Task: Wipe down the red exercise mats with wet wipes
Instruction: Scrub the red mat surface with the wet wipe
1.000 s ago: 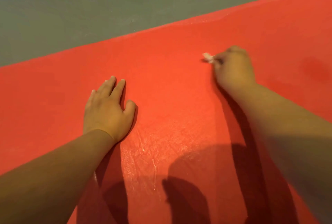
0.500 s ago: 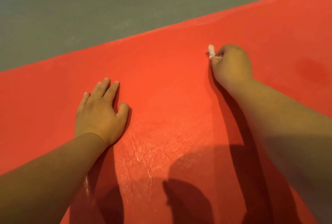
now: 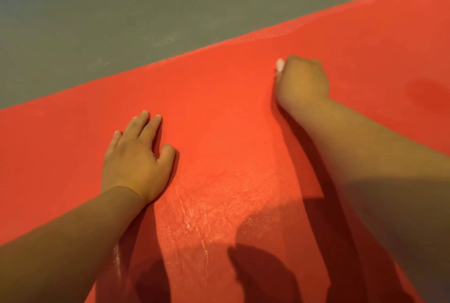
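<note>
- One red mat (image 3: 231, 113) is in view. It fills the frame from 3 o'clock round through 6 to 9 o'clock, and its far edge runs aslant from 9 o'clock up to 1 o'clock.
- One grey floor (image 3: 121, 23) lies beyond that edge, from 10 to 12 o'clock.
- Two bare hands and one wet wipe show.
- The left hand (image 3: 136, 156) lies palm down on the mat at about 8 o'clock of centre. Its fingers are straight and close together, and the thumb is spread toward 3 o'clock; it holds nothing.
- The right hand (image 3: 303, 81) sits at about 1 o'clock, knuckles up, with its fingers curled into a fist on the mat.
- The wet wipe (image 3: 280, 64) is a small white wad poking out of that fist at its 10 o'clock side; the curled fingers hide the rest of it.
- One glossy wet patch (image 3: 194, 217) shines on the mat at 6 o'clock, between the two forearms.
- One darker blotch (image 3: 428, 91) marks the mat at 3 o'clock, well apart from the fist.
</note>
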### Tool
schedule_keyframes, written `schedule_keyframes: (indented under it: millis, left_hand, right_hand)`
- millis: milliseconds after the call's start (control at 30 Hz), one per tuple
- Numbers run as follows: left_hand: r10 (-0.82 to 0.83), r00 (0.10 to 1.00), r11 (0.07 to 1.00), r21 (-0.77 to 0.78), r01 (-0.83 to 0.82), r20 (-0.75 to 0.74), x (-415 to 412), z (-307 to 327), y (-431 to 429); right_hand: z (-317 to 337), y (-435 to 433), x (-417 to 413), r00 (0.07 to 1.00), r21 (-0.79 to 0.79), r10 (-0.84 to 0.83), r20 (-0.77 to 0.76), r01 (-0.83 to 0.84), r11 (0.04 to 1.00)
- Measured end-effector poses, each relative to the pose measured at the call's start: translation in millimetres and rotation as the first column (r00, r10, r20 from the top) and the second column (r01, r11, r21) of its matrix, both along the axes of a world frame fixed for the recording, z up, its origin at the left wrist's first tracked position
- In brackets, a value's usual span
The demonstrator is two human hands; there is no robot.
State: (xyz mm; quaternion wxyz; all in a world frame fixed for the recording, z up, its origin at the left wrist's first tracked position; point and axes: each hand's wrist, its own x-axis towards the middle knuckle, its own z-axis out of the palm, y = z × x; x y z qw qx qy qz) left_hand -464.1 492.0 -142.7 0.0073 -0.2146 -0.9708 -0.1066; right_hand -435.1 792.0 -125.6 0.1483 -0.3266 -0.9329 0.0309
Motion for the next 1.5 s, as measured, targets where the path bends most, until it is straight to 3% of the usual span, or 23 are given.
schedule_keyframes:
  millis: [100,167,200,233,300,367,433,467,533,633,667,733,833,900,967,1033,1100,1167,1233,1333,1400,1500]
  left_hand:
    - [-0.001,1.000,1.000,0.007,0.001,0.001,-1.8,-0.3,0.4]
    - [0.001,1.000,1.000,0.013,-0.001,-0.002,-2.7,-0.9,-1.1]
    - [0.000,1.000,1.000,0.014,0.001,-0.003,-3.1,-1.0,-1.8]
    - [-0.004,1.000,1.000,0.016,0.004,-0.003,-3.7,-0.8,-0.5]
    - [-0.007,1.000,1.000,0.014,0.007,-0.002,-5.0,-0.2,-0.4]
    - [-0.005,1.000,1.000,0.017,0.005,0.002,-6.0,0.3,-0.1]
    - [-0.008,1.000,1.000,0.022,0.008,0.003,-7.0,0.2,1.2]
    - [-0.006,1.000,1.000,0.025,0.006,0.002,-7.6,-0.2,0.9]
    - [-0.003,1.000,0.999,0.032,0.003,-0.002,-8.7,-1.1,0.5]
    - [-0.002,1.000,0.999,0.035,0.003,-0.005,-9.5,-2.7,0.6]
    - [-0.002,1.000,0.999,0.036,0.002,-0.005,-10.1,-3.0,0.6]
    - [-0.002,1.000,0.999,0.042,0.002,-0.004,-11.6,-3.1,1.5]
    - [-0.003,1.000,0.999,0.042,0.003,-0.002,-13.8,-2.0,3.0]
    - [-0.007,1.000,0.999,0.036,0.007,0.000,-15.3,-1.5,4.4]
    - [-0.007,1.000,1.000,0.029,0.007,0.002,-16.7,-1.3,4.9]
    - [-0.005,1.000,1.000,0.023,0.005,0.003,-18.2,-1.5,4.2]
    - [-0.006,1.000,1.000,0.021,0.006,0.001,-19.9,-2.0,3.1]
    - [-0.008,1.000,1.000,0.026,0.008,0.001,-23.0,-1.7,4.0]
    - [-0.006,1.000,1.000,0.029,0.006,0.001,-25.1,-0.8,4.5]
    - [0.000,1.000,1.000,0.020,0.000,0.002,-25.6,-0.8,5.2]
    - [-0.001,1.000,1.000,0.015,0.001,0.005,-27.3,-1.8,6.4]
    - [0.003,1.000,1.000,0.025,-0.003,0.007,-30.3,-2.6,7.8]
  right_hand:
    - [-2.8,-70.6,-8.2,0.957,-0.134,0.289,-0.038,-0.292,0.947]
    - [-6.0,-112.2,1.7,0.810,-0.148,0.584,-0.058,-0.586,0.797]
    - [-5.5,-117.9,5.7,0.742,-0.138,0.669,-0.042,-0.668,0.732]
    - [-2.9,-109.2,4.5,0.732,-0.131,0.679,-0.045,-0.679,0.723]
    - [-0.5,-73.4,-9.5,0.852,-0.132,0.523,-0.026,-0.522,0.843]
    - [3.1,-26.9,-22.8,0.976,-0.072,0.214,0.038,-0.211,0.975]
    - [3.8,-7.0,-27.4,0.996,-0.022,0.060,0.066,-0.058,0.998]
    - [3.8,-15.6,-28.3,0.995,-0.015,0.074,0.067,-0.073,0.997]
    - [-1.1,-56.4,-24.4,0.966,-0.057,0.258,0.007,-0.257,0.965]
    - [-3.8,-118.6,-2.8,0.758,-0.075,0.648,-0.069,-0.652,0.755]
    - [-2.2,-121.0,1.3,0.703,-0.063,0.709,-0.062,-0.711,0.700]
    - [-2.1,-92.4,-2.3,0.759,0.002,0.650,-0.042,-0.650,0.760]
    - [-0.3,-9.7,-16.2,0.973,0.055,0.230,0.002,-0.230,0.972]
    - [2.4,14.3,-21.5,0.996,0.029,0.084,0.015,-0.085,0.996]
    - [-0.9,-11.0,-27.9,0.988,0.013,0.152,0.011,-0.152,0.988]
    - [-7.4,-63.1,-29.1,0.935,-0.035,0.352,-0.033,-0.353,0.935]
    - [-7.3,-108.4,-20.3,0.776,-0.073,0.629,-0.041,-0.631,0.773]
    - [-2.4,-108.2,-18.1,0.649,-0.079,0.761,-0.014,-0.759,0.646]
    - [-1.7,-71.0,-26.5,0.724,-0.030,0.690,0.006,-0.690,0.723]
    - [0.1,8.8,-38.3,0.971,0.028,0.238,0.011,-0.238,0.971]
    - [1.0,25.3,-41.4,0.998,-0.014,0.056,-0.013,-0.056,0.998]
    - [-5.3,-32.8,-49.4,0.966,-0.059,0.250,-0.059,-0.253,0.966]
